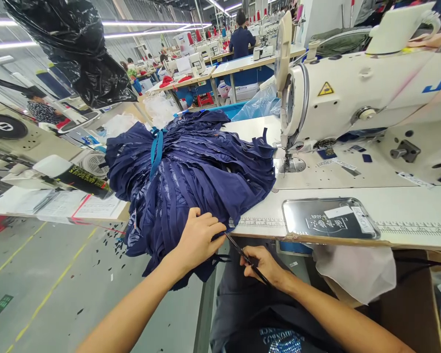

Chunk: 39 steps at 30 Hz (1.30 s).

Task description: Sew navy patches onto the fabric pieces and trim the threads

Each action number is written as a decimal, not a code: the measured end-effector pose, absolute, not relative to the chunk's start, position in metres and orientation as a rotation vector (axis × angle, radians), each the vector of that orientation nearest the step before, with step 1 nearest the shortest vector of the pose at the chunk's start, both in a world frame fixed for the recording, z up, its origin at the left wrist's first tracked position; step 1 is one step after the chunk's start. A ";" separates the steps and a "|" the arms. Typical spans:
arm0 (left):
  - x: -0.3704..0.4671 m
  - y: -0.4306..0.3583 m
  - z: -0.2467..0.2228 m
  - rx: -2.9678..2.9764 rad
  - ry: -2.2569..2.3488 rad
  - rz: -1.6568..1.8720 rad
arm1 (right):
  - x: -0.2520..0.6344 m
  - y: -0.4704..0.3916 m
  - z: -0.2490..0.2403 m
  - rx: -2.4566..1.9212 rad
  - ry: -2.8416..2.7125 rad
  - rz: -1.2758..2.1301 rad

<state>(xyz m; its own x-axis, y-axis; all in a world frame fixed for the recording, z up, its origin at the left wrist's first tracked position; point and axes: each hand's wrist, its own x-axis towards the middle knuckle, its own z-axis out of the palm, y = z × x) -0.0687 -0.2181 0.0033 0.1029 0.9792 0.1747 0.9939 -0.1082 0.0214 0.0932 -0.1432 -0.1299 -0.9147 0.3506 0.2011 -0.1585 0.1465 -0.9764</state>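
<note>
A large bundle of navy blue fabric pieces, tied with a teal strip, lies on the sewing table and hangs over its front edge. My left hand is closed on the bundle's lower front part, fingers pinching cloth near the table edge. Just to the right, my right hand grips a dark, slim tool, which looks like scissors or snips. Its tip points up and left, close to my left fingertips and the cloth.
A white sewing machine stands right of the bundle, a metal tray with labels in front of it. A black plastic bag hangs upper left. Papers and a spray can are at left. A person sits far back.
</note>
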 end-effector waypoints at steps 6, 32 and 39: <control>-0.062 -0.223 0.022 -2.107 -1.795 -0.283 | 0.110 -0.139 -0.135 -0.145 -2.065 1.870; -0.111 -0.323 0.007 -2.067 -2.507 -0.117 | 0.104 -0.194 -0.164 -0.079 -2.291 1.808; -0.082 -0.337 0.020 -2.002 -2.634 -0.689 | 0.086 -0.201 -0.137 0.053 -2.274 2.039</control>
<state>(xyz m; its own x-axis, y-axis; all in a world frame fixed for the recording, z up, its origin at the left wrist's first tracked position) -0.0819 -0.3374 0.0205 -0.2796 0.9586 0.0546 0.8624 0.2257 0.4531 0.0863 -0.2006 -0.1371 -0.9956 0.0322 0.0875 -0.0835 0.1098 -0.9904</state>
